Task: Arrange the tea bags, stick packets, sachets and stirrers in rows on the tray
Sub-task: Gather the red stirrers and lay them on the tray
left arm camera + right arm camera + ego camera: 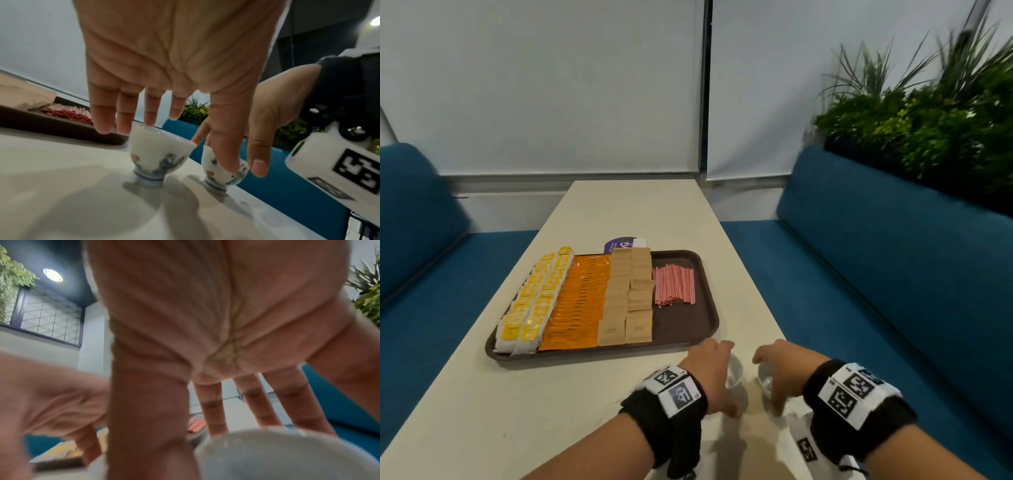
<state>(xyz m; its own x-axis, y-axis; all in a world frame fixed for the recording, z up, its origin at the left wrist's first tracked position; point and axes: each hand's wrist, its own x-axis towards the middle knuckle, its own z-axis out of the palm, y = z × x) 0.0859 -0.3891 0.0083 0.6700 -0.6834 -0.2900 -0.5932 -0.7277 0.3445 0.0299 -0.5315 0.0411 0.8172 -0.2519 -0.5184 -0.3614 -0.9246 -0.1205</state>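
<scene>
The left hand [164, 56] hangs with straight fingers just over the rim of a small footed cup [156, 155], while the right hand [273, 105], fingers extended downward, reaches around a second cup [222, 172] just beside it — whether it grips is unclear. Both cups stand upright near the tabletop [517, 411] edge; a clumsy brush could likely tip one or knock them together. Ahead and left of the hands, the brown tray [681, 325] carries yellow tea bags [530, 308], orange stick packets [582, 301], tan sachets [626, 301] and red-striped stirrers [674, 284] in neat rows — seemingly finished, its near right corner bare.
</scene>
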